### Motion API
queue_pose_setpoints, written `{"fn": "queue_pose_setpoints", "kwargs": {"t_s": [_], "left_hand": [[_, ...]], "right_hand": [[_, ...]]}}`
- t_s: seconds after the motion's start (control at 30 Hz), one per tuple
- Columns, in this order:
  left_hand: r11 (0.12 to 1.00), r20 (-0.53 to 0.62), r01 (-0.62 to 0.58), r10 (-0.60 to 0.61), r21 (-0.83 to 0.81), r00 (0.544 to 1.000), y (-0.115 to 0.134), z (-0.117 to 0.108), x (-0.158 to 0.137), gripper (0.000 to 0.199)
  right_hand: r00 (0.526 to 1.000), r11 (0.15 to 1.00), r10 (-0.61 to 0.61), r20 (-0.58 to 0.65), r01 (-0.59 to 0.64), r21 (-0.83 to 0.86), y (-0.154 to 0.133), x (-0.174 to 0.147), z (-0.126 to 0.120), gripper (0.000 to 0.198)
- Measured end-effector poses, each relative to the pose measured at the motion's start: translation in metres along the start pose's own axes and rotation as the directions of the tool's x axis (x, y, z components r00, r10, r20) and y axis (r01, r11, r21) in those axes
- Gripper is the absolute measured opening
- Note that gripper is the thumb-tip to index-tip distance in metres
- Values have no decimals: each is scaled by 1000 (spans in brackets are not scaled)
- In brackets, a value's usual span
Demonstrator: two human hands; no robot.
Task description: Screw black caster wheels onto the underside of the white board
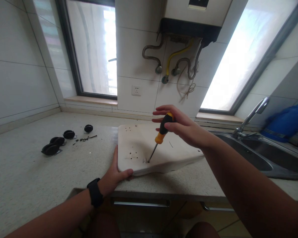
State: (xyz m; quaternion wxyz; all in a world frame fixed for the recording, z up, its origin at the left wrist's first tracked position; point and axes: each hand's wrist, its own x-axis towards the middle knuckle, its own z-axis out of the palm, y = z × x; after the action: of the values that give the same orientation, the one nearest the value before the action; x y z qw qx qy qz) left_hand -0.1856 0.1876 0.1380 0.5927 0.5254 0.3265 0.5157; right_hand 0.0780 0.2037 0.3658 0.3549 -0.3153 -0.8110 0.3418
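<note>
A white board-like piece with rounded corners (149, 137) lies on the countertop, with several small holes in its face. My left hand (116, 170) grips its near left corner, the thumb along the front edge. In my right hand (178, 124) is a screwdriver (162, 130) with a black and yellow handle. Its shaft slants down to the left, and the tip meets the board near the front edge, beside some dark marks. Whether a screw sits under the tip I cannot tell. Several black caster wheels (69, 134) rest to the left, near a small pile of screws (83, 139).
A speckled countertop (39, 185) runs under everything. To the right are a steel double sink (245, 152) and a faucet (250, 115). A water heater (193, 19) with hoses hangs on the tiled wall above a socket (136, 90). A blue gas cylinder (286, 120) stands far right.
</note>
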Motion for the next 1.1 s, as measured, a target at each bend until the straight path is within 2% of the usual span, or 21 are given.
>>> {"fn": "queue_pose_setpoints", "kwargs": {"t_s": [0.07, 0.13, 0.17, 0.2, 0.27, 0.37, 0.43, 0.5, 0.6, 0.67, 0.73, 0.8, 0.87, 0.97, 1.03, 1.1], "left_hand": [[1000, 2, 7, -7, 0, 1000, 1, 0, 0, 133], [1000, 8, 10, -10, -4, 1000, 2, 0, 0, 132], [1000, 8, 10, -10, -7, 1000, 2, 0, 0, 132], [1000, 6, 9, -9, -8, 1000, 2, 0, 0, 132], [1000, 2, 4, -4, -11, 1000, 1, 0, 0, 131], [1000, 11, -3, 3, -13, 1000, 1, 1, 0, 129], [1000, 16, -11, 12, -11, 1000, 1, 1, 0, 128], [1000, 14, -20, 20, -3, 1000, 1, 2, 0, 128], [1000, 14, -17, 17, 5, 1000, 2, 2, 0, 129], [1000, 15, -14, 14, -1, 1000, 2, 3, 0, 128], [1000, 7, -17, 17, -11, 1000, 2, 3, 0, 128], [1000, 6, -22, 22, -17, 1000, 1, 3, 1, 127], [1000, 15, -21, 22, -21, 1000, 2, 3, 1, 127], [1000, 30, -17, 17, -21, 999, 3, 3, 1, 128], [1000, 34, -26, 26, -17, 999, 4, 3, 1, 127], [999, 33, -31, 31, -10, 999, 4, 3, 0, 125]], "right_hand": [[989, 972, -49, 138, 15, 234, 3, -3, -4, 50], [973, 952, -94, 209, 27, 304, 6, -3, -5, 52], [974, 954, -107, 202, 43, 297, 8, -3, -3, 50], [980, 961, -112, 163, 65, 270, 10, -2, 0, 47], [993, 979, -116, 8, 113, 171, 14, 1, 10, 41], [962, 989, -129, -240, 141, 36, 19, 6, 28, 35], [947, 986, -123, -296, 149, 69, 20, 8, 35, 31], [964, 966, -116, -239, 165, 198, 17, 7, 34, 27], [994, 906, -113, -8, 106, 410, 11, 1, 23, 38], [986, 893, -114, 126, 46, 449, 9, -1, 16, 48], [980, 901, -129, 151, 52, 432, 10, -2, 13, 48], [987, 918, -143, 71, 105, 383, 13, 1, 17, 43], [987, 948, -132, -91, 152, 281, 17, 5, 27, 37], [939, 984, -119, -324, 156, 91, 21, 8, 42, 38], [924, 985, -115, -365, 153, 77, 22, 8, 47, 41], [947, 966, -104, -305, 169, 194, 22, 5, 46, 42]]}}
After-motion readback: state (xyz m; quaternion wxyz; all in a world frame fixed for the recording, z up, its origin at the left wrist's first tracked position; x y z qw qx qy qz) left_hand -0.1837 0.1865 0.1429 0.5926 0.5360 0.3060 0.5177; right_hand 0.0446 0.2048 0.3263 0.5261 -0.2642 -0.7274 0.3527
